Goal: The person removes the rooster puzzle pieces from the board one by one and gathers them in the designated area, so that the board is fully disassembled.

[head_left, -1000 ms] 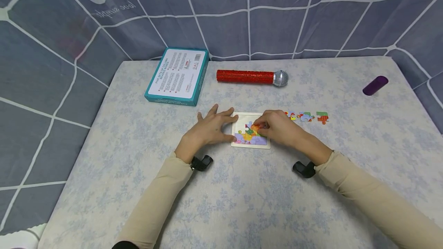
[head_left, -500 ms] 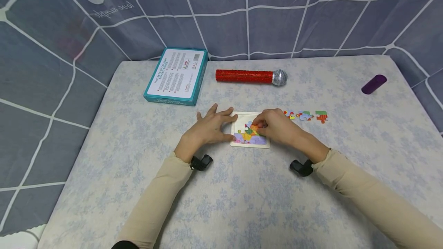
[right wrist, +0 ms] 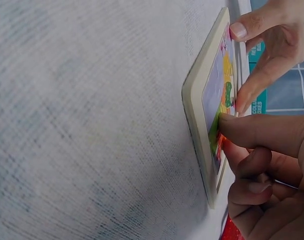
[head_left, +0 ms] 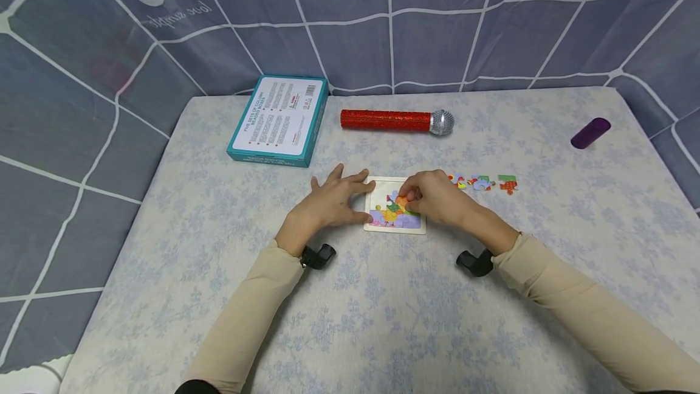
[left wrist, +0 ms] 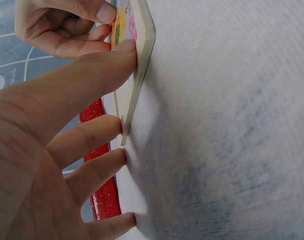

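Observation:
A small square jigsaw puzzle in a pale wooden tray (head_left: 395, 231) lies on the table, its lower part filled with colourful pieces and part of its upper area bare. My left hand (head_left: 332, 202) is spread at the tray's left side; its thumb (left wrist: 123, 52) rests on the rim near the front corner and the index finger touches the side further back. With thumb and curled fingers, my right hand (head_left: 440, 198) pinches an orange puzzle piece (head_left: 402, 201) over the tray's right half. In the right wrist view, the fingers partly hide that piece, low against the picture.
Three loose puzzle pieces (head_left: 482, 183) lie in a row right of the tray, the nearest partly behind the right hand. Behind stand a teal box (head_left: 277, 117) and a red glittery microphone (head_left: 387, 120). A purple cylinder (head_left: 591, 133) lies at the far right.
The right hand and wrist have shifted very slightly, still pinching the piece over the same spot. The left hand keeps its place at the tray.

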{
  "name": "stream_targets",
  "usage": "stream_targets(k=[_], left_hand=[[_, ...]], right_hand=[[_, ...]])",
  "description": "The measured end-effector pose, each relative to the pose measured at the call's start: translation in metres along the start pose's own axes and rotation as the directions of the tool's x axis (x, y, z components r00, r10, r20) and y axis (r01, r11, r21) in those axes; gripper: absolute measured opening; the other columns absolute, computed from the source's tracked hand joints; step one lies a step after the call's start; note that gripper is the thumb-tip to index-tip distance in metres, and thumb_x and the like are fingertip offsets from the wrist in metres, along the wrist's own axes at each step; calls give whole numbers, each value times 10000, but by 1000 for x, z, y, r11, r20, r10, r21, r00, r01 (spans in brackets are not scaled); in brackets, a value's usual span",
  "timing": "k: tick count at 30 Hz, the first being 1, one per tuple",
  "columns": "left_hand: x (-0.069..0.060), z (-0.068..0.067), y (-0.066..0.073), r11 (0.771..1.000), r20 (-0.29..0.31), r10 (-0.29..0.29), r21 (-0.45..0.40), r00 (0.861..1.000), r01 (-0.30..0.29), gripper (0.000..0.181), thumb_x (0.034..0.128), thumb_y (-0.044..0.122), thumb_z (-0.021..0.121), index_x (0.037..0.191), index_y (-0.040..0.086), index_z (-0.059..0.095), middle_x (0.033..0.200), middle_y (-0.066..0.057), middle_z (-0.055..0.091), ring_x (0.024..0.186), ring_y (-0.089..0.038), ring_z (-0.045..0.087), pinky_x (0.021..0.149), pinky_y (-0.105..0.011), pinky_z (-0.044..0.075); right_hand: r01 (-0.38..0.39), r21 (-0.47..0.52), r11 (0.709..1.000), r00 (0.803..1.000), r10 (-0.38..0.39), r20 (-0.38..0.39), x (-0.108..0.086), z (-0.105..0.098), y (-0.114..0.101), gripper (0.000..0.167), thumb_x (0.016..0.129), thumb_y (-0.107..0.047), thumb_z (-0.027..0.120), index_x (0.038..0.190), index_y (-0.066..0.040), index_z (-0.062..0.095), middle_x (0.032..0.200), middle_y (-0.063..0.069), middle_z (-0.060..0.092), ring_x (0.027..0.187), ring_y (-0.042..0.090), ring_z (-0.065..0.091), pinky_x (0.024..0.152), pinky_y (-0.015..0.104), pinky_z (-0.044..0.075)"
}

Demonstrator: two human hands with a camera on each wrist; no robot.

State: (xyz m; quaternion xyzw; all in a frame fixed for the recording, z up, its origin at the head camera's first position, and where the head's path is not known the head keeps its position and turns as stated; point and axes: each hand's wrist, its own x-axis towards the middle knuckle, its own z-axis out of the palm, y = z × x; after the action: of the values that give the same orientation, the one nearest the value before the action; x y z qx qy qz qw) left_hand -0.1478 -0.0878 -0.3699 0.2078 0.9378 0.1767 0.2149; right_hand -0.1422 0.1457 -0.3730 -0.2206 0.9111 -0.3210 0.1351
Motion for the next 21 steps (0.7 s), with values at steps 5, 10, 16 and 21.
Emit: stream_targets(k=[5, 10, 16, 21], left_hand=[[0, 0, -1, 1000, 2, -5, -9, 1000, 5, 724, 811, 395, 799, 1452, 243, 501, 1597, 44, 277, 1491, -383, 15, 1025, -793, 8], [0, 1, -1, 1000, -4, -4, -8, 1000, 4, 721, 812, 395, 799, 1452, 247, 502, 1596, 48, 278, 1492, -382, 18, 1023, -795, 11], [-1, 1, -1, 1000, -6, -2, -15, 1000, 2, 715, 814, 392, 798, 1450, 248, 504, 1595, 53, 278, 1492, -379, 20, 1028, -791, 9], [-1, 1, -1, 1000, -6, -4, -19, 1000, 4, 714, 812, 391, 800, 1447, 248, 508, 1593, 55, 280, 1493, -375, 20, 1029, -789, 3]], right_hand=[[-7, 6, 1000, 1000, 7, 1, 2, 0, 2, 145, 816, 36, 731, 949, -19, 741, 757, 7, 656, 724, 151, 583, 672, 305, 481], [-30, 14, 999, 1000, 30, -2, 6, -2, 0, 130, 792, 34, 743, 900, -37, 756, 726, -4, 653, 718, 157, 573, 680, 307, 465], [-81, 13, 997, 996, 80, 24, 11, -4, -6, 111, 793, 36, 744, 878, -33, 759, 708, 0, 660, 721, 172, 579, 678, 315, 466], [-97, 21, 995, 995, 97, 20, 10, -3, -6, 108, 788, 35, 748, 869, -37, 749, 712, 3, 664, 713, 164, 584, 676, 311, 464]])
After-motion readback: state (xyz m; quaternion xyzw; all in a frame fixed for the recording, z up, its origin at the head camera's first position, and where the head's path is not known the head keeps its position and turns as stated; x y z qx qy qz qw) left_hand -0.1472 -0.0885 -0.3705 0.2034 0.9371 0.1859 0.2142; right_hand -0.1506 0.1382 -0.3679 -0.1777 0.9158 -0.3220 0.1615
